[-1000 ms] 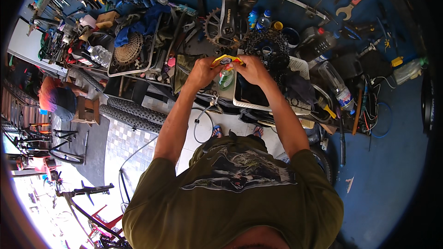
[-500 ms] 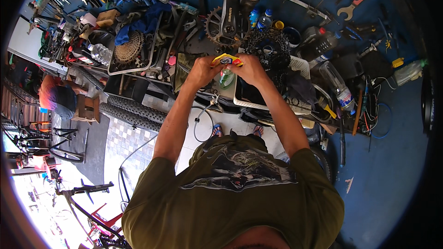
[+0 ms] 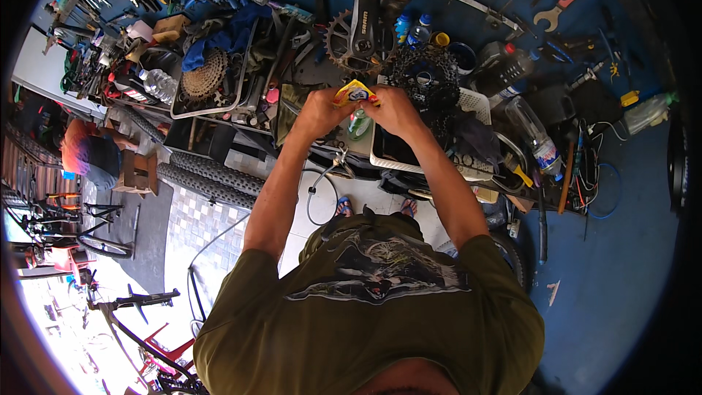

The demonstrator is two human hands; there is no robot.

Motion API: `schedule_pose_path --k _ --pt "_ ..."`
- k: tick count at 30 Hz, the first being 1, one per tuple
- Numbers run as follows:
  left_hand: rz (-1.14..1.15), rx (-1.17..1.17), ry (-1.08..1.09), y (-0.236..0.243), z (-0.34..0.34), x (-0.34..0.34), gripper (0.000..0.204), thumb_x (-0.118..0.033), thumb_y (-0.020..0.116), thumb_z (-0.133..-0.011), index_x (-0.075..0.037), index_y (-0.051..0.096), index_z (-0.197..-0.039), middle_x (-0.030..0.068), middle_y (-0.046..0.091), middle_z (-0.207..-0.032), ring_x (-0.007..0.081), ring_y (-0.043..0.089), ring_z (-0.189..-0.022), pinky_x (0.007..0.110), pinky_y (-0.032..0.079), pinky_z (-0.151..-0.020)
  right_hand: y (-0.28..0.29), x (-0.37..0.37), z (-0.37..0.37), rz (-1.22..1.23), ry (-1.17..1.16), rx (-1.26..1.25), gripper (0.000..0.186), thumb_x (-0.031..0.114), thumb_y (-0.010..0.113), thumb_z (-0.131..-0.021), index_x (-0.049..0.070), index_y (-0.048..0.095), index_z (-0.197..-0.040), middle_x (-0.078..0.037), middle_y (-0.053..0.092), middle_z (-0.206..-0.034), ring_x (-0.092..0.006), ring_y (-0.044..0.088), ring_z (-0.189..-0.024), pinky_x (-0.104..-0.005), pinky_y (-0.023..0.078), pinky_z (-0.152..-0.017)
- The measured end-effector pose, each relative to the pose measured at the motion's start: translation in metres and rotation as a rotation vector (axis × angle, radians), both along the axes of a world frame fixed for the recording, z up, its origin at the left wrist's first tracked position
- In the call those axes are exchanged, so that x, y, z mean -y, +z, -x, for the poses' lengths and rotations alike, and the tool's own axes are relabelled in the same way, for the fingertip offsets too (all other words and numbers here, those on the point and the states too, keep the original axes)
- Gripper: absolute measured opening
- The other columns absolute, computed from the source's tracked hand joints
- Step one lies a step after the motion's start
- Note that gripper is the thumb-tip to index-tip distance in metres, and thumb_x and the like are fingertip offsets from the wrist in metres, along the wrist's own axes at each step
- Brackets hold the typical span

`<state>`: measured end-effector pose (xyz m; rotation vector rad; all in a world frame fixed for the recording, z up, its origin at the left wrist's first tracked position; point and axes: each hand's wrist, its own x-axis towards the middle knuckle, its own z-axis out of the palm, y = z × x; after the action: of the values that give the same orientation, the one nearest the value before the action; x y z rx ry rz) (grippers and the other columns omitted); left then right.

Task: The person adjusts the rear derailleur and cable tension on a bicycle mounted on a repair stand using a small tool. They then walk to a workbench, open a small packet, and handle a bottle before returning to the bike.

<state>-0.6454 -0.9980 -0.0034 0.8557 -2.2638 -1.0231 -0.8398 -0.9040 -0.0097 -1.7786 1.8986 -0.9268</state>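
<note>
Both my hands are raised over the workbench, pinching a small yellow packet (image 3: 356, 93) with a dark and pale print between them. My left hand (image 3: 322, 111) grips its left edge, and my right hand (image 3: 395, 110) its right edge. The fingertips hide part of the packet. Just below it, a green-and-clear bottle (image 3: 358, 124) shows between my wrists. Beyond my hands stands a crank arm with a toothed chainring (image 3: 358, 40). A dark bicycle cassette (image 3: 424, 77) and chains lie close to the right hand.
A white basket (image 3: 479, 106) of greasy parts is at right, near plastic bottles (image 3: 534, 132). At left, a tray (image 3: 245, 80) holds a tan cassette (image 3: 205, 74) and a blue cloth. Tyres (image 3: 208, 183) lie lower left. A person in orange and blue (image 3: 88, 150) crouches far left. Tools hang on the blue wall.
The yellow packet now stands up more between my fingers, with its top edge peaked and more of its face showing. My hands have hardly shifted.
</note>
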Motion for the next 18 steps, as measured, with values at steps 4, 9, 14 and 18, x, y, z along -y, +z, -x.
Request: schedule_pose_path --k 4,9,14,18 --pt "0.033 -0.066 -0.032 0.018 -0.003 0.0 0.03 -0.023 0.084 -0.09 0.002 0.076 -0.106 0.0179 0.072 -0.078 0.0178 0.063 -0.065 0.037 0.052 -0.064 0.001 0.001 -0.001 0.041 0.026 -0.003 0.026 0.021 0.076 -0.087 -0.003 0.074 -0.098 -0.025 0.071 -0.092 -0.0441 0.071 -0.085 -0.0497 0.056 -0.075" --pt "-0.013 -0.009 -0.035 0.023 0.001 0.004 0.028 -0.022 0.082 -0.09 -0.001 0.076 -0.107 0.0236 0.072 -0.084 0.0408 0.072 -0.078 0.043 0.055 -0.07 0.001 0.0 -0.002 0.072 0.048 -0.019 0.025 0.019 0.077 -0.087 -0.001 0.074 -0.102 -0.023 0.072 -0.095 -0.042 0.071 -0.087 -0.0472 0.056 -0.076" --pt "0.048 -0.068 -0.042 0.022 0.002 0.0 0.026 -0.021 0.08 -0.094 0.001 0.075 -0.108 0.0198 0.07 -0.08 0.0272 0.063 -0.069 0.04 0.052 -0.067 0.004 -0.003 0.006 0.026 0.072 -0.022 0.031 0.022 0.08 -0.086 -0.001 0.074 -0.106 -0.023 0.072 -0.098 -0.042 0.071 -0.091 -0.0476 0.055 -0.08" --pt "-0.009 -0.08 -0.053 0.03 0.003 -0.001 0.024 -0.019 0.077 -0.097 0.002 0.075 -0.109 0.0183 0.07 -0.08 0.0244 0.061 -0.066 0.038 0.052 -0.066 0.016 -0.007 0.009 0.005 0.09 -0.042 0.038 0.031 0.08 -0.087 -0.001 0.074 -0.107 -0.023 0.073 -0.101 -0.0425 0.07 -0.098 -0.0503 0.054 -0.086"
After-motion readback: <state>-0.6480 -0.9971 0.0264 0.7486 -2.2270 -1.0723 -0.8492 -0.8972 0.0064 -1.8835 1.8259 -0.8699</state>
